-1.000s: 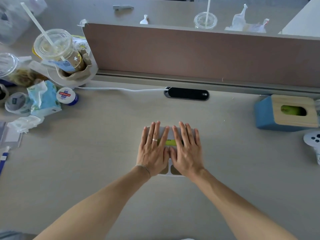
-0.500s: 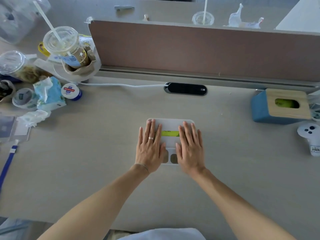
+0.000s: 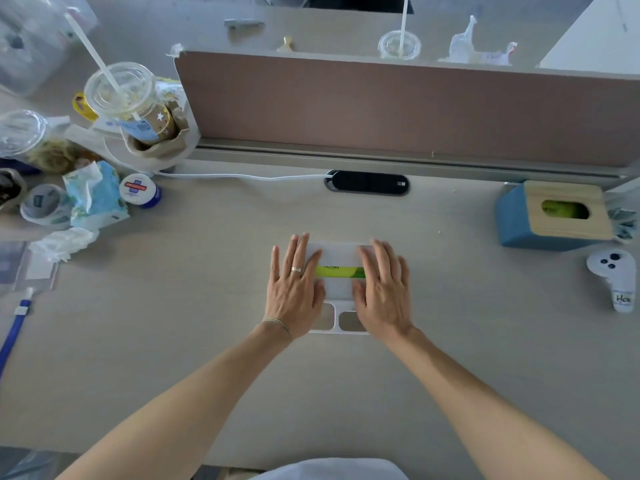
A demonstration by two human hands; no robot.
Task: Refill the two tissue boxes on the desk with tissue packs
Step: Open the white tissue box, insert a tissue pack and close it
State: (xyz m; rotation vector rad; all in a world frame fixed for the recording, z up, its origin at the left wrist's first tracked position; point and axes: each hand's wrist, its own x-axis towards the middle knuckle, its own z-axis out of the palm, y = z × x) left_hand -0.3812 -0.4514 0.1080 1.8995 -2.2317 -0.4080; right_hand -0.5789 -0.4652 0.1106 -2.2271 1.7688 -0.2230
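- Far left: a lidded plastic cup [image 3: 122,95] with a straw stands among clutter.
- Centre: left hand [image 3: 294,292] lies flat, fingers straight, pressing the white tissue box [image 3: 337,289].
- Right hand [image 3: 381,292] lies equally flat on it; green shows through the slot.
- Far right: the blue tissue box [image 3: 516,220] sits by the divider.

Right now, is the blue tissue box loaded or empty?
Loaded: green pack wrapping shows through the oval slot in the blue tissue box's wooden lid.

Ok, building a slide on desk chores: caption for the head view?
Both hands, left and right, press flat on the white tissue box; blue tissue box sits far right.
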